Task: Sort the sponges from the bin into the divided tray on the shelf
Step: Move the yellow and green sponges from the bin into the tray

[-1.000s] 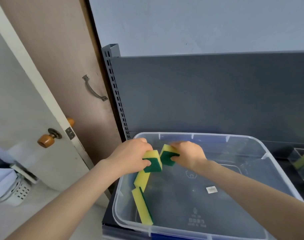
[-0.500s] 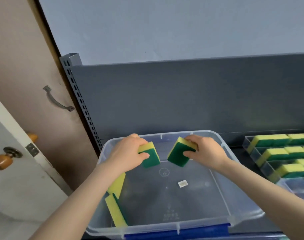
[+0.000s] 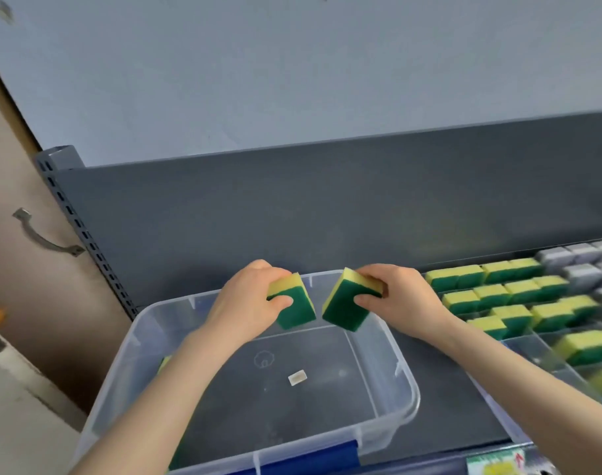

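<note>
My left hand [image 3: 248,303] grips a yellow-and-green sponge [image 3: 294,306] above the far edge of the clear plastic bin [image 3: 400,382]. My right hand [image 3: 399,296] grips a second yellow-and-green sponge [image 3: 345,306] right beside it, the two sponges a small gap apart. A sliver of another sponge [image 3: 163,363] shows at the bin's left wall, mostly hidden by my left forearm. The clear divided tray [image 3: 529,351] lies on the shelf to the right, holding several yellow-green sponges [image 3: 498,293] in rows.
Several grey sponges [image 3: 580,265] fill the tray's far right rows. The grey shelf back panel [image 3: 327,207] rises behind the bin. A slotted upright [image 3: 83,234] and a brown door with a metal handle [image 3: 42,238] stand to the left.
Both hands lifted their sponges higher, up to the bin's far rim. The view swung right, bringing more of the tray into sight.
</note>
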The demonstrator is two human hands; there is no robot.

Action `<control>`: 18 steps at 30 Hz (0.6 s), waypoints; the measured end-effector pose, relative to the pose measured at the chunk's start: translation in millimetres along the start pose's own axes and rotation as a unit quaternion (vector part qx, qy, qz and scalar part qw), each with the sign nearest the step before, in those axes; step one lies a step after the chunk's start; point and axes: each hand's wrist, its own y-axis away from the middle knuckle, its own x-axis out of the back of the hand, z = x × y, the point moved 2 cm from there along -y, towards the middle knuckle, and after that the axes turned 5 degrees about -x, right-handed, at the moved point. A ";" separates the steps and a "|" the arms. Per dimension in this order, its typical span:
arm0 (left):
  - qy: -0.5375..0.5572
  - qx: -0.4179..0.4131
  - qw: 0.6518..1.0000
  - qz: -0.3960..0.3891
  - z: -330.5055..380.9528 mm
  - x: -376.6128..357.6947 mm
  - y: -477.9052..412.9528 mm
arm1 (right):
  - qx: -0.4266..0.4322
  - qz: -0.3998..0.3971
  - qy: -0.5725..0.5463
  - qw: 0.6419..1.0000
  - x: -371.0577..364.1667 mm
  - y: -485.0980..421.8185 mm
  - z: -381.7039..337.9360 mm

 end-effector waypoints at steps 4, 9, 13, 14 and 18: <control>0.014 -0.017 0.999 0.028 46.5 -5.6 -23.6 | 0.006 0.027 -0.013 1.000 41.9 3.5 30.4; 0.031 -0.026 0.997 0.059 104.6 -27.1 -45.6 | -0.001 0.047 -0.007 0.999 89.3 9.6 81.4; 0.043 -0.036 0.996 0.070 149.0 -48.8 -57.6 | -0.007 0.059 -0.006 0.998 120.4 18.1 121.3; 0.048 -0.036 0.996 0.071 159.9 -54.2 -60.8 | -0.007 0.060 -0.005 0.998 127.2 20.7 130.5; 0.070 -0.042 0.994 0.078 203.9 -77.4 -69.6 | -0.007 0.051 0.001 0.999 149.6 32.1 165.7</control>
